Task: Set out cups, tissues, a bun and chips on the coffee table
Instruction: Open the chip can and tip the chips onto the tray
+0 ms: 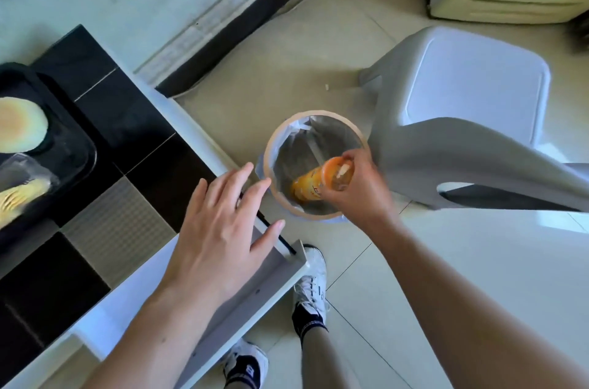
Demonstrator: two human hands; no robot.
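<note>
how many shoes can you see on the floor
2. One white shoe stands on the tile beside the corner of the coffee table, below the waste bin. The other shoe is at the bottom edge, partly cut off.

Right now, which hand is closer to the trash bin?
Right. The right hand holds the orange chip can over the trash bin; the left hand hovers open beside it, above the table edge.

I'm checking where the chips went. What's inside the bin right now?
The bin holds a grey liner bag, and the right hand holds an orange chip can tilted over it. The can and hand cover part of the bottom.
</note>
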